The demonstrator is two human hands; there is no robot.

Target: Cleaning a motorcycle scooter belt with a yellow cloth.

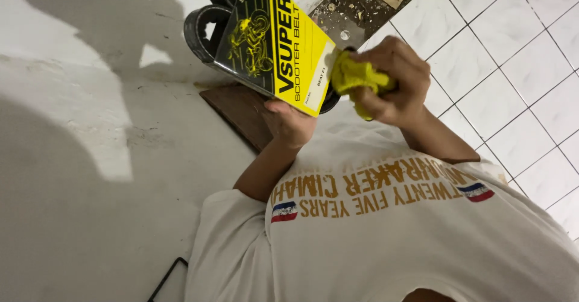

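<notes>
My left hand (291, 123) grips the lower edge of a yellow and black cardboard sleeve (274, 34), holding it up and tilted. A black rubber belt (199, 31) loops out of the sleeve's far side. My right hand (395, 82) is closed around a crumpled yellow cloth (353, 76), which presses against the right edge of the sleeve. Both arms reach out from my white printed shirt (392, 242), which fills the bottom of the view.
A dark brown board (238, 112) lies under the sleeve on a pale concrete surface (90, 157). White floor tiles (518, 67) spread to the right. A rough dark patch with debris (347, 9) is at the top. A thin black frame (166, 278) sits at bottom left.
</notes>
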